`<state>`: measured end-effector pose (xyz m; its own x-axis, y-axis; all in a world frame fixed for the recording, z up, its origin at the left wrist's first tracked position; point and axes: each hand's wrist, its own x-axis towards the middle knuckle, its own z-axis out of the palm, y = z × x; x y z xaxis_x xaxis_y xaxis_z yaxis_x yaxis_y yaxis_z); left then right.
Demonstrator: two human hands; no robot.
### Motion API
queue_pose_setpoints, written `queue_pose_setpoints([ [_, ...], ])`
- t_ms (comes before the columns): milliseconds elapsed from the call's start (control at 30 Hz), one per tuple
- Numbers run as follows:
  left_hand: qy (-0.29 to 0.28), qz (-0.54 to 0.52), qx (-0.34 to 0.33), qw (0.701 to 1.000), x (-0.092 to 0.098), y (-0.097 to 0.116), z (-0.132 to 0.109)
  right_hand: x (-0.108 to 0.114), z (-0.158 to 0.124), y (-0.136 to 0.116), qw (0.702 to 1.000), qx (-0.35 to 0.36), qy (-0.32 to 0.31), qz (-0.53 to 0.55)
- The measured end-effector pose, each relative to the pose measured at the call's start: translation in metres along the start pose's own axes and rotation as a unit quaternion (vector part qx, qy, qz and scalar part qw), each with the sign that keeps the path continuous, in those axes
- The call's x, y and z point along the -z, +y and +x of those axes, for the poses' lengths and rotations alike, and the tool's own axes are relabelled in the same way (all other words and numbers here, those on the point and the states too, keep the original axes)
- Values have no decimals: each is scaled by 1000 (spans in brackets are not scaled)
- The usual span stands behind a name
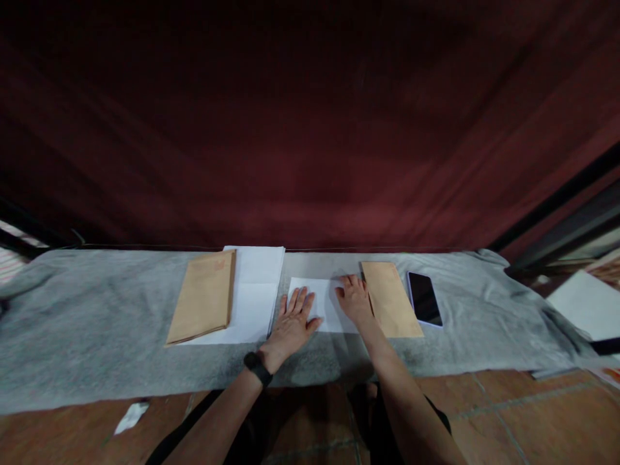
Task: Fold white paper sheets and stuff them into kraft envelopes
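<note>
A white sheet of paper (327, 310), looking folded, lies flat between my hands on the grey cloth. My left hand (293, 320) rests on its left end, fingers spread, with a dark watch on the wrist. At the sheet's upper right is my right hand (354, 298), its fingers slightly bent and apart, touching the paper. Just beside that hand lies a brown envelope (394, 303), its left edge partly behind the hand. To the left, a stack of brown envelopes (206, 294) overlaps a pile of white paper (259, 290).
A phone (425, 299) with a dark screen lies right of the single envelope. The grey cloth (106, 310) covers a long narrow surface, with a dark red curtain (310, 161) behind it. A crumpled white scrap (132, 417) lies on the tiled floor.
</note>
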<state>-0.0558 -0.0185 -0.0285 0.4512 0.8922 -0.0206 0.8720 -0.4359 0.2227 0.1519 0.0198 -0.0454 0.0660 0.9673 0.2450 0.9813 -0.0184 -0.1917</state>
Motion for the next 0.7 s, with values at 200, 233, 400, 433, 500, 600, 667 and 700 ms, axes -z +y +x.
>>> queue_pose_setpoints([
  [200,-57,-41,-66,995,10,-14,-3,-1,1,-1,1000,6,21,-10],
  [233,-66,-48,-73,994,12,-16,-3,-1,0,1,1000,11,19,-7],
  [400,-94,-73,-80,990,23,-20,-4,0,0,6,1000,15,13,0],
  [433,-94,-75,-80,989,24,-20,-4,1,1,7,1000,13,9,3],
  [500,-87,-79,-84,990,25,-22,-4,4,3,8,1000,7,-11,19],
  [600,-65,-77,-91,991,22,-28,-3,10,8,11,996,-10,-55,70],
  [667,-47,-68,-93,992,18,-32,-2,16,10,14,985,-37,-83,146],
  [700,-37,-64,-95,993,17,-34,-2,19,11,16,976,-52,-94,191],
])
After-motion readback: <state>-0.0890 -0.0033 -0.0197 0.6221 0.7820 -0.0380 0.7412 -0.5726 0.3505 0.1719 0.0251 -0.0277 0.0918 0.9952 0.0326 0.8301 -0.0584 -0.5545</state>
